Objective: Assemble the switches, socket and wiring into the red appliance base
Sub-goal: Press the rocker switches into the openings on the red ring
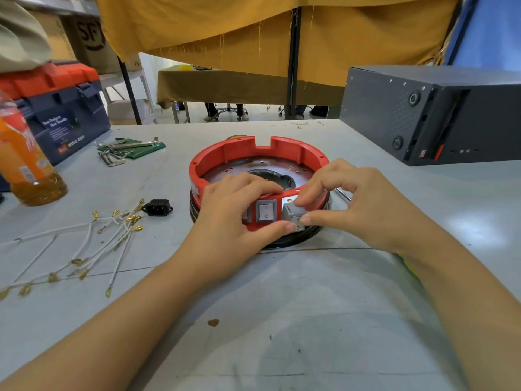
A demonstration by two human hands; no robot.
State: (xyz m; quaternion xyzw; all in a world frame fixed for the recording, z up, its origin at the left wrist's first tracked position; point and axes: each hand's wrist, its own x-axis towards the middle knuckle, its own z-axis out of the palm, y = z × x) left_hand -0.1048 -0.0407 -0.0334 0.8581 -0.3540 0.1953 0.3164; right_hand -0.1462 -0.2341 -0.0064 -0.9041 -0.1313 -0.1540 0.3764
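The right hand [358, 204] pinches a small rigid rocker switch [294, 217] at its edges, half in the red appliance base [214, 159]; the left hand [242, 210] clamps the heavier-looking base wall beside it

Red appliance base [225, 159], round and open-topped, at frame centre. One grey rocker switch [266, 211] seated in its near wall; a second switch [293, 214] tilted at the adjacent opening. Black socket [156, 207] and white wires [84, 249] lie at left.
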